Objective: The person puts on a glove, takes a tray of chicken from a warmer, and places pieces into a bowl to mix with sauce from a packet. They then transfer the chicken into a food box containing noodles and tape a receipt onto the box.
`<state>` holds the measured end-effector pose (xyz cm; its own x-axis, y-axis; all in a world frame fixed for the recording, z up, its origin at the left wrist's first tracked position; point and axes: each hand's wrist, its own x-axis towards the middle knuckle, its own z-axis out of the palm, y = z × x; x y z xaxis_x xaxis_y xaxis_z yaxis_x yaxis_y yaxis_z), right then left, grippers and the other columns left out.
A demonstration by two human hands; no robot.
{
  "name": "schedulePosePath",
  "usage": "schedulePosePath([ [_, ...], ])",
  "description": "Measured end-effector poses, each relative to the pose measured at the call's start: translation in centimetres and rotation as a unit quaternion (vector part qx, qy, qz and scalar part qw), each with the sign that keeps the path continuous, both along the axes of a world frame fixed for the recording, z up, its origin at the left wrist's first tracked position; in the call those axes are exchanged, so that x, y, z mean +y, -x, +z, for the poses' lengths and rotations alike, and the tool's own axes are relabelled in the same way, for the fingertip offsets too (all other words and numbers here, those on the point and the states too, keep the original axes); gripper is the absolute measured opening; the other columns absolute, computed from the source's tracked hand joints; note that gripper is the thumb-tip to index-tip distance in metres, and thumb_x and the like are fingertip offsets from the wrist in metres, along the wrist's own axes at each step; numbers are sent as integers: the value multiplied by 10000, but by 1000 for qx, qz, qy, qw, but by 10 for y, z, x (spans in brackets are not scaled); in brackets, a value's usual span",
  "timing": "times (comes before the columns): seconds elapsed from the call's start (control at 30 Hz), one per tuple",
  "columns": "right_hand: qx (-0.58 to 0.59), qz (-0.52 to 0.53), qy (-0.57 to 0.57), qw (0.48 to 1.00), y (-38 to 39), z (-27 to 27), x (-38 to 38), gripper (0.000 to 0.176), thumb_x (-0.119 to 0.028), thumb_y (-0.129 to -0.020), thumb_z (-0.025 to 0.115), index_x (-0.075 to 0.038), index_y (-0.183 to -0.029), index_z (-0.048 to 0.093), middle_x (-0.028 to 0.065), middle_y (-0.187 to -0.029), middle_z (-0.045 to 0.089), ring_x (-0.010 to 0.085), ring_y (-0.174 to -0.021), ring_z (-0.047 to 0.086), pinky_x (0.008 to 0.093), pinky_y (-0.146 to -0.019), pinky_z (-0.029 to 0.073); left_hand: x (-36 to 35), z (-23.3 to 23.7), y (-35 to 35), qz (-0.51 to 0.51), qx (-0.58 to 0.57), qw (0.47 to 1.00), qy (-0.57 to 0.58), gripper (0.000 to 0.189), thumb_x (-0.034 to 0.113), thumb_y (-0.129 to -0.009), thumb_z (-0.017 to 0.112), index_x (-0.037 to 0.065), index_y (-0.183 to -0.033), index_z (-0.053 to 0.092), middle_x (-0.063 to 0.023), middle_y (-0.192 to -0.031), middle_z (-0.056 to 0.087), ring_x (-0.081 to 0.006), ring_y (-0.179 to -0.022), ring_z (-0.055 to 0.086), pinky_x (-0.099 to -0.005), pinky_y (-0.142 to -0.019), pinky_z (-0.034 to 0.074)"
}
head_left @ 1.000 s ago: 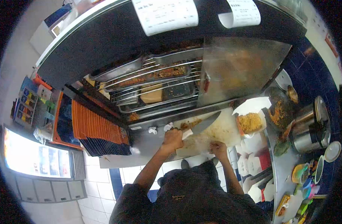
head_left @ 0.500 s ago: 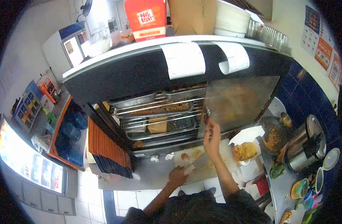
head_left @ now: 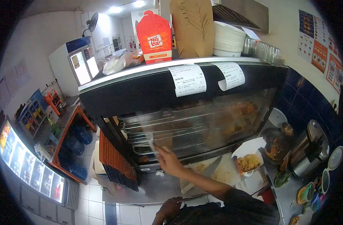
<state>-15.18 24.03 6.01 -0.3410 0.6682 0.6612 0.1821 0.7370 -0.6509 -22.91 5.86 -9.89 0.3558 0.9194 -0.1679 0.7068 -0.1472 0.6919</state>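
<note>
My right hand (head_left: 168, 161) is closed on the left edge of the sliding glass door (head_left: 231, 108) of a black food warmer (head_left: 119, 93). Through the steamy glass I see wire racks and trays with food. Near the counter's front edge is my left hand (head_left: 170, 207), low and apart from the door; its fingers are partly hidden. A knife (head_left: 207, 170) lies on the white cutting board (head_left: 224, 173), its handle toward me. Right of the board stands an open paper box (head_left: 249, 149) holding noodles (head_left: 248, 162).
Orange and black trays (head_left: 113, 159) are stacked left of the warmer. A red box (head_left: 153, 37), white bowls (head_left: 228, 37) and two receipts (head_left: 188, 80) sit on or hang from its top. At right are a pan (head_left: 274, 148) and a steel pot (head_left: 308, 155).
My right hand has moved left, sliding the glass door across the racks. My left hand has let go of the knife and moved down toward me.
</note>
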Motion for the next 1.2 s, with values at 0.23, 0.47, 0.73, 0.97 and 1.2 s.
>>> schedulePosePath([
  [0.23,-82,154,41,984,79,-17,13,439,-94,-940,484,47,-1350,419,224,-1224,524,344,-1085,559,390,-883,470,5,119,6,117,-7,993,-11,326,231,-916,522,50,-1168,622,-199,-968,682,-385,-903,657,-430,-822,519],
  [0.47,-31,325,184,927,51,-12,27,367,-163,-931,552,-15,-1266,532,212,-1138,624,253,-998,639,334,-847,499,35,201,25,57,-179,979,-83,293,166,-942,546,-4,-1169,619,-129,-1008,708,-208,-906,671,-341,-821,511],
  [0.73,292,-320,-228,872,-185,200,23,207,-57,-919,544,16,-1113,549,123,-1063,608,191,-954,579,316,-852,462,131,332,-2,137,-340,786,-498,359,31,-898,577,-9,-1248,509,-149,-1173,610,-234,-1100,589,-334,-948,466],
  [0.97,227,-211,-27,950,-221,243,91,411,-261,-840,727,55,-1054,575,112,-816,663,132,-724,618,261,-632,496,213,400,-61,141,-419,792,-422,329,48,-859,675,-69,-1124,518,-168,-1075,626,-146,-952,615,-247,-793,503],
  [1.2,220,-35,70,972,-214,126,14,102,-137,-930,604,-55,-988,589,-40,-799,612,11,-685,543,187,-576,430,184,283,-100,158,-206,898,-356,302,62,-867,642,-50,-1133,554,-71,-968,628,-138,-904,588,-260,-771,469],
])
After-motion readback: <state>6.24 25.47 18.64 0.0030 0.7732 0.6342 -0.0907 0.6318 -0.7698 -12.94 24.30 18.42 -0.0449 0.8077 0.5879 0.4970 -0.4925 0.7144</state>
